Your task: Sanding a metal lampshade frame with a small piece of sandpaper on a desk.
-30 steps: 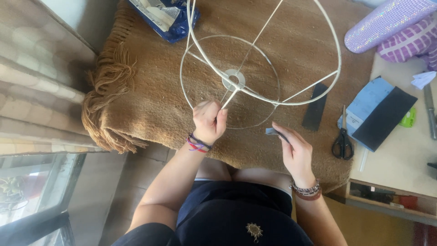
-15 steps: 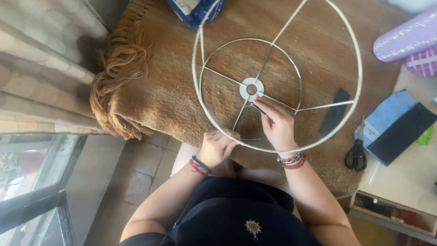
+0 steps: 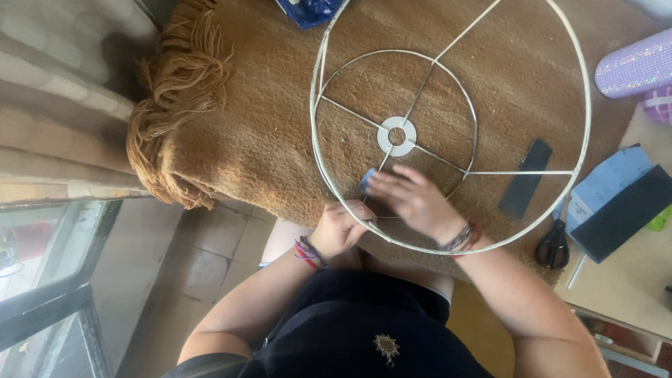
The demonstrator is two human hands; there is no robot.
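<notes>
Left hand (image 3: 339, 229) gripping wire lampshade frame (image 3: 448, 133), right hand (image 3: 413, 199) inside, brown rug (image 3: 266, 119)

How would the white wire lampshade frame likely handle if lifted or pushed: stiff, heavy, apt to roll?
The wire lampshade frame is thin rod around open space, so probably light for its size. Its spokes meet a centre ring, which suggests fair stiffness. Being round, it might roll on edge; the left hand grips its rim.

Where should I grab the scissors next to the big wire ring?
Grab the scissors by their black loop handles, coming from the near side. The loops point toward the person and lie free on the brown rug, while the blades run up under the wire frame.
</notes>
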